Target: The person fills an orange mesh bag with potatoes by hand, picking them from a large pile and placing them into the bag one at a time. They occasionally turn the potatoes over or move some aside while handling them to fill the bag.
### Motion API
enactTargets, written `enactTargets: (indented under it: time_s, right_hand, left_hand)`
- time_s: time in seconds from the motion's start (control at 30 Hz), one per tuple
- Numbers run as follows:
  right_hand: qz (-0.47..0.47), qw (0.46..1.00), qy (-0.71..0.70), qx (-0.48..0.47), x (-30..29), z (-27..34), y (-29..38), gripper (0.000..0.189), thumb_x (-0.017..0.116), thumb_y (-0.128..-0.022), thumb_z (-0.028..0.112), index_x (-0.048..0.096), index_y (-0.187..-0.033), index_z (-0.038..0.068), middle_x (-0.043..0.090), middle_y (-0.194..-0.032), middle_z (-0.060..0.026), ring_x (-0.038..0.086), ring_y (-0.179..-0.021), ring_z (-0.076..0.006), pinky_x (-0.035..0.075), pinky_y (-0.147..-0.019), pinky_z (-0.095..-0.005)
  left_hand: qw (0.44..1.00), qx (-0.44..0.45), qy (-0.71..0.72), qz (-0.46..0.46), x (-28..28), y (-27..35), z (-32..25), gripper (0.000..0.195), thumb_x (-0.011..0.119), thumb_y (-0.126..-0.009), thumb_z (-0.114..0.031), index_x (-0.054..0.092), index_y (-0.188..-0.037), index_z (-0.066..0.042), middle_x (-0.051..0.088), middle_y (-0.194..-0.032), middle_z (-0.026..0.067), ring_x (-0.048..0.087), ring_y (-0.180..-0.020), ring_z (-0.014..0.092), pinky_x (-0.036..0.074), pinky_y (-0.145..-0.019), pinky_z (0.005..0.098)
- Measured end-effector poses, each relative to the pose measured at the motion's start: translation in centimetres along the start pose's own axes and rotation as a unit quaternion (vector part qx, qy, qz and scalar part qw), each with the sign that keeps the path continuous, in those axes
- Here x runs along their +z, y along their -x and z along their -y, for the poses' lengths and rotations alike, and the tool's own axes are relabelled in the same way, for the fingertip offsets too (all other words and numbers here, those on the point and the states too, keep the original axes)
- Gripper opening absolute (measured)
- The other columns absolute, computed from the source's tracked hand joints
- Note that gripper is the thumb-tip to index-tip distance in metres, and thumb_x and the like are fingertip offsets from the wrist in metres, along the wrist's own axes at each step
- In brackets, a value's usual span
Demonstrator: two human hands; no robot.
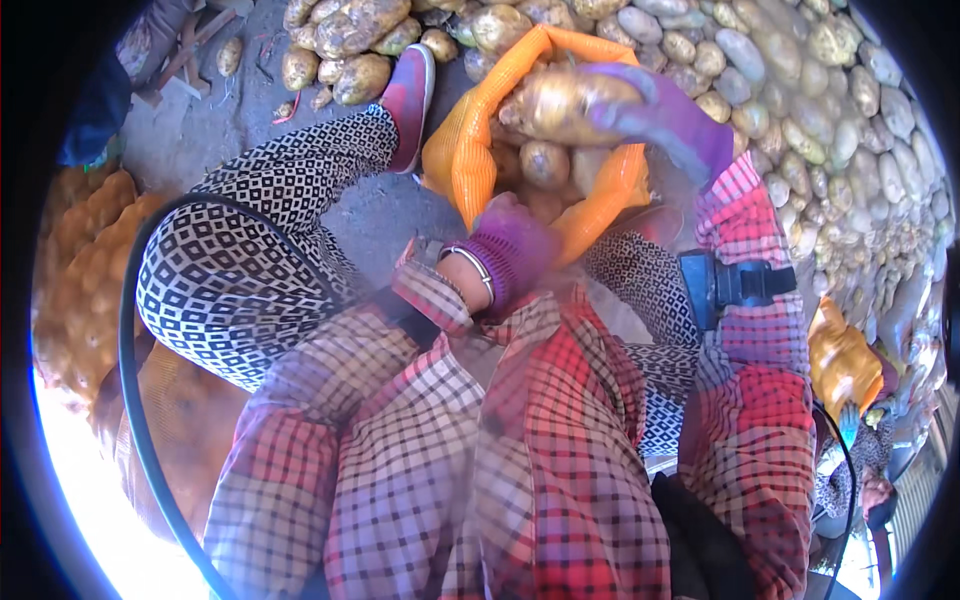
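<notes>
An orange mesh sack (474,150) stands between my knees with its rim rolled outward and its mouth facing up. Inside it lie several potatoes (544,163). My left hand (517,234), in a purple knitted glove with a bangle at the wrist, is closed on the near side of the rim. Over the far part of the mouth, my right hand (664,120), gloved in purple too, grips a large potato (566,105). Its fingers wrap the potato's right end and look slightly blurred. Whether a second potato is in that grip I cannot tell.
A big heap of loose potatoes (810,112) rises ahead and to the right. Filled mesh sacks (90,277) stand at the left, behind a dark cable (131,375). Another person's gloved hand (849,421) holds an orange sack (844,360) at the far right.
</notes>
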State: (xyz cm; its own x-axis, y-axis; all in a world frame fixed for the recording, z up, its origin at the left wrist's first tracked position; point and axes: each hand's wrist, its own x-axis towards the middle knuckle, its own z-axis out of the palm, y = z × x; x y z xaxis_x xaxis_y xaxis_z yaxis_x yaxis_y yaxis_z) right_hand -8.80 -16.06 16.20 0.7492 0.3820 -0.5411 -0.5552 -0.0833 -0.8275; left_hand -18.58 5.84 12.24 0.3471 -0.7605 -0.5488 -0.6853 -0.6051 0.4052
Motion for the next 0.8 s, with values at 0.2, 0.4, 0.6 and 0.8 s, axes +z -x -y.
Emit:
enactTargets:
  time_s: [0.2,0.4,0.6,0.8]
  right_hand:
    - [0.128,0.808,0.57,-0.075,4.5,-3.4,-0.5,0.045,0.068,-0.074,0.036,0.062,-0.113,0.014,0.066,-0.095,-0.0144,0.065,-0.089,-0.0299,0.051,-0.078,-0.0395]
    - [0.147,0.622,0.769,-0.022,10.5,-6.7,-1.3,0.021,0.054,-0.084,0.035,0.068,-0.088,0.02,0.07,-0.087,-0.0058,0.068,-0.081,-0.0267,0.051,-0.069,-0.0428]
    - [0.192,0.73,0.653,0.061,7.7,-9.4,-1.4,0.024,0.064,-0.077,0.025,0.072,-0.094,0.011,0.069,-0.093,-0.0148,0.067,-0.085,-0.0326,0.054,-0.074,-0.0446]
    - [0.208,0.745,0.631,0.057,7.5,-9.7,-1.7,0.034,0.066,-0.077,0.032,0.067,-0.104,0.013,0.067,-0.102,-0.0136,0.065,-0.092,-0.03,0.051,-0.081,-0.0413]
  left_hand:
    - [0.999,0.049,0.003,-0.003,0.5,0.7,1.1,0.016,0.059,-0.074,-0.021,0.066,-0.084,-0.01,0.067,-0.084,0.0096,0.065,-0.087,0.027,0.045,-0.086,0.039]
    - [0.98,0.125,0.027,-0.152,0.4,0.9,1.1,0.02,0.056,-0.083,-0.024,0.067,-0.088,-0.009,0.069,-0.08,0.0099,0.067,-0.076,0.027,0.051,-0.066,0.0397]
    - [0.991,0.059,0.073,-0.092,0.7,0.9,1.0,0.017,0.053,-0.078,-0.02,0.067,-0.083,-0.012,0.067,-0.081,0.0094,0.066,-0.084,0.026,0.047,-0.08,0.038]
    - [0.944,0.066,0.144,-0.289,0.3,0.9,1.1,0.014,0.059,-0.073,-0.024,0.07,-0.08,-0.021,0.063,-0.086,0.001,0.062,-0.088,0.021,0.043,-0.083,0.0362]
